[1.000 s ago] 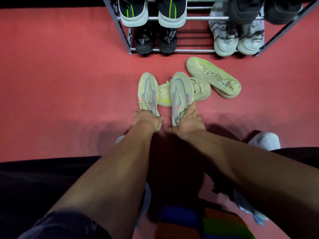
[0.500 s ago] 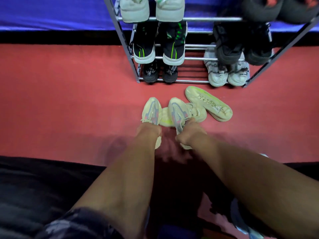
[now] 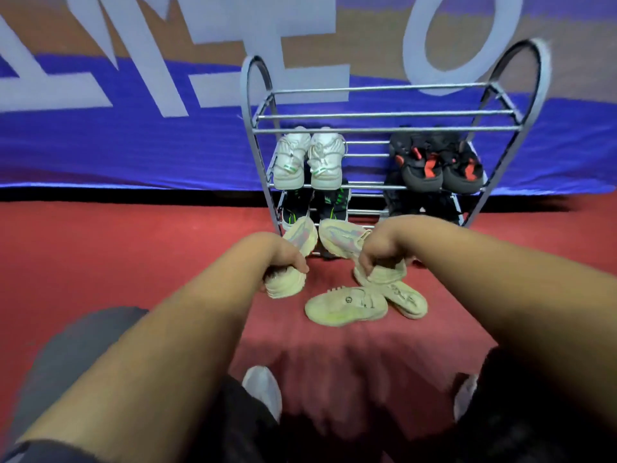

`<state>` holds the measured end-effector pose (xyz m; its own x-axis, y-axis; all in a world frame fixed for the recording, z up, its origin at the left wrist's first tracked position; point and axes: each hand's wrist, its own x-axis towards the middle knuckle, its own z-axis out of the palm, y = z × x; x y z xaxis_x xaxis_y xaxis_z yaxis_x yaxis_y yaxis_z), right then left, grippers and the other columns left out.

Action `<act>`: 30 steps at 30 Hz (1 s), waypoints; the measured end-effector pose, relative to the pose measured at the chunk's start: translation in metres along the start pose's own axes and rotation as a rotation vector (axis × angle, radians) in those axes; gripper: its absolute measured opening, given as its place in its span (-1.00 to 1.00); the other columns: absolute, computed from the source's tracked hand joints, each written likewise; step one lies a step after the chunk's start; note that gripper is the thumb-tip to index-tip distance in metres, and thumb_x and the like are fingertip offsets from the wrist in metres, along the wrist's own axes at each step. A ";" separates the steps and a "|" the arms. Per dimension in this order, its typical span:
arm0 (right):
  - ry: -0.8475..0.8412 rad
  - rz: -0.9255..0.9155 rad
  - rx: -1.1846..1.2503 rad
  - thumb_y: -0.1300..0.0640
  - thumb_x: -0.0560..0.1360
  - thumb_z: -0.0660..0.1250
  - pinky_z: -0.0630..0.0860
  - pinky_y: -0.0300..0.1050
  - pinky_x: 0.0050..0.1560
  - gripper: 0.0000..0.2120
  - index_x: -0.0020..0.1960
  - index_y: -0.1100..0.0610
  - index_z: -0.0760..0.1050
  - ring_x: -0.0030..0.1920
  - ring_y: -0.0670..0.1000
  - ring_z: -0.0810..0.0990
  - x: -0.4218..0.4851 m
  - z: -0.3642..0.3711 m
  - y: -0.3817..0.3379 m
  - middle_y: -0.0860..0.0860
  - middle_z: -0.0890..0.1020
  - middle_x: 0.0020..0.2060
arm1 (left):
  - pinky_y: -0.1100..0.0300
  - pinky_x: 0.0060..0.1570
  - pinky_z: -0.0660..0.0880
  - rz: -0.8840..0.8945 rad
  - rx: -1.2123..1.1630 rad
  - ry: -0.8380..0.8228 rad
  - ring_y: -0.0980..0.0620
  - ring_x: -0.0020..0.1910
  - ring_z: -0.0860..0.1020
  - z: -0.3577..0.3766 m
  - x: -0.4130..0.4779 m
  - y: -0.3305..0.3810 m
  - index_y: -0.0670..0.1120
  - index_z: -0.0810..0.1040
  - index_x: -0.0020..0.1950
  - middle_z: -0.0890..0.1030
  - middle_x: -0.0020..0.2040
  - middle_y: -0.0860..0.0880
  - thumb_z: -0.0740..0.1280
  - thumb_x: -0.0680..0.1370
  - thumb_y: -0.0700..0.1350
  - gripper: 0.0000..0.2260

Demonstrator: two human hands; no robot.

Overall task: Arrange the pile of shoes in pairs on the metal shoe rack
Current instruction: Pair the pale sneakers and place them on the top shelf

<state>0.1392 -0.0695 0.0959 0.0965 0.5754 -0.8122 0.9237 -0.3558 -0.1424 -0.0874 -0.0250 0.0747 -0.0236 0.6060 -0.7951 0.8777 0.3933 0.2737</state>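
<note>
My left hand (image 3: 283, 259) grips the heel of one pale yellow sneaker with pastel side panels (image 3: 298, 238), lifted off the floor. My right hand (image 3: 380, 252) holds its mate (image 3: 340, 238) by the heel, toe pointing at the rack. Both hang in front of the metal shoe rack (image 3: 384, 130). Two more pale yellow shoes lie on the red carpet below: one on its side (image 3: 345, 305), the other (image 3: 405, 299) partly under my right hand. On the rack sit a white pair (image 3: 309, 162), a black-and-red pair (image 3: 440, 165), and a black-and-green pair (image 3: 314, 205) lower down.
The rack's top shelf (image 3: 384, 105) holds nothing. A blue banner with white letters (image 3: 133, 128) hangs behind the rack. Red carpet (image 3: 133, 255) spreads left and right. My own feet in pale shoes (image 3: 263, 392) show at the bottom.
Both hands have lifted the pastel-panelled pair off the carpet and raised them toward the rack. My view has tilted up, showing the whole rack and the banner.
</note>
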 end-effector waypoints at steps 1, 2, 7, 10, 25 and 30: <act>0.032 -0.017 0.013 0.08 0.54 0.40 0.28 -0.33 -0.51 -0.74 -0.29 0.10 0.48 -0.50 0.04 0.33 -0.015 -0.013 0.000 0.05 0.41 -0.50 | -0.02 0.06 0.60 0.032 0.014 0.032 -0.16 0.02 0.61 -0.017 -0.016 0.005 -0.16 0.53 0.30 0.58 0.07 -0.15 0.54 0.49 0.10 -0.49; 0.066 -0.027 0.040 0.06 0.50 0.43 0.28 -0.32 -0.49 -0.75 -0.30 0.11 0.49 -0.53 0.04 0.33 -0.031 -0.026 0.000 0.05 0.40 -0.51 | 0.00 -0.02 0.61 0.063 0.013 0.060 -0.15 0.00 0.64 -0.033 -0.033 0.009 -0.15 0.53 0.30 0.60 0.05 -0.15 0.55 0.47 0.11 -0.47; 0.448 -0.211 0.233 -0.08 0.05 0.60 0.53 -0.08 -0.35 -0.47 -0.10 0.22 0.64 -0.43 0.13 0.59 -0.087 -0.066 0.000 0.12 0.66 -0.36 | 0.07 -0.19 0.59 0.234 -0.065 0.239 -0.14 -0.31 0.61 -0.085 -0.109 0.023 -0.18 0.56 0.01 0.61 -0.23 -0.17 0.55 0.49 0.04 -0.66; 0.617 -0.288 0.368 -0.11 0.09 0.59 0.57 -0.06 -0.33 -0.46 -0.01 0.14 0.63 -0.36 0.09 0.63 -0.095 -0.064 -0.002 0.06 0.71 -0.28 | 0.02 -0.18 0.65 0.318 -0.091 0.393 -0.20 -0.24 0.68 -0.102 -0.128 0.032 -0.21 0.57 0.09 0.67 -0.11 -0.22 0.58 0.40 0.09 -0.54; 1.162 -0.458 0.759 -0.14 0.41 0.48 0.56 0.01 0.15 -0.24 0.54 0.05 0.40 0.17 0.11 0.62 -0.052 -0.116 -0.038 0.02 0.65 0.20 | 0.12 -0.28 0.46 0.470 -0.302 0.936 -0.11 -0.15 0.61 -0.137 -0.070 0.127 -0.02 0.49 -0.19 0.59 -0.15 -0.02 0.47 0.35 0.29 -0.59; 1.263 -0.442 0.866 -0.19 0.39 0.45 0.52 0.01 0.02 -0.34 0.44 -0.02 0.46 0.13 0.12 0.59 -0.020 -0.139 -0.044 -0.05 0.62 0.05 | 0.12 -0.27 0.46 0.450 -0.251 0.981 -0.13 -0.15 0.60 -0.138 -0.036 0.139 -0.06 0.53 -0.08 0.57 -0.18 -0.01 0.45 0.39 0.27 -0.59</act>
<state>0.1483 0.0371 0.1975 0.5289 0.7992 0.2856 0.5229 -0.0418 -0.8514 -0.0306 0.1031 0.2166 -0.1933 0.9699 0.1480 0.7820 0.0612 0.6202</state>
